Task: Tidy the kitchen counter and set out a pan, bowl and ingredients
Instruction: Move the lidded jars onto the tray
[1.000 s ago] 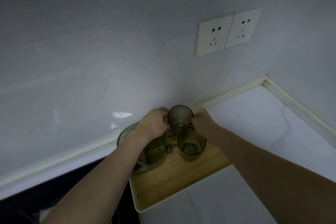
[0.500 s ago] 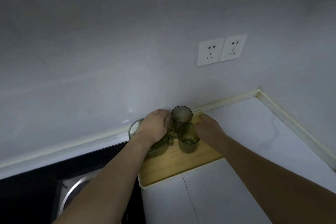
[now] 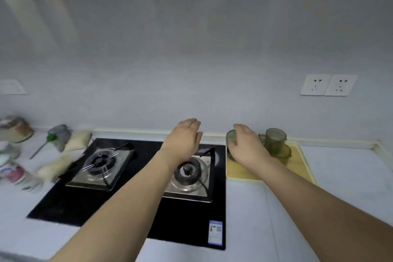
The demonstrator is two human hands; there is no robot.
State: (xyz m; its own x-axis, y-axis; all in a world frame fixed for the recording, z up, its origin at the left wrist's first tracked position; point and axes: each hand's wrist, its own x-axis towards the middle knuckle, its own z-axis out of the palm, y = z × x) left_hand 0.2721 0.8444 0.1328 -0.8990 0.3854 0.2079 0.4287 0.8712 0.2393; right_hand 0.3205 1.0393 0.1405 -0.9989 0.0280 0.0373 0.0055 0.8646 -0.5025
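Observation:
My left hand [image 3: 184, 138] hovers above the back of the black gas hob [image 3: 136, 195], fingers loosely bent and holding nothing. My right hand [image 3: 247, 146] hangs over the left part of the wooden tray [image 3: 297, 166], also empty. On the tray stand a green glass pitcher [image 3: 230, 140], partly hidden behind my right hand, and two green glass cups: the rear cup [image 3: 275, 137] and the front cup [image 3: 281, 151]. Neither hand touches the glassware.
The hob has two burners, the left burner [image 3: 100, 164] and the right burner [image 3: 188, 174]. Blurred bags, jars and a green-handled utensil [image 3: 45, 144] crowd the counter at the left. Two wall sockets [image 3: 328, 85] sit above the tray. White counter [image 3: 350, 176] extends right of the tray.
Both hands have let go of the cups and pulled back to the left. My view has swung left and back, bringing the hob and the left counter into sight.

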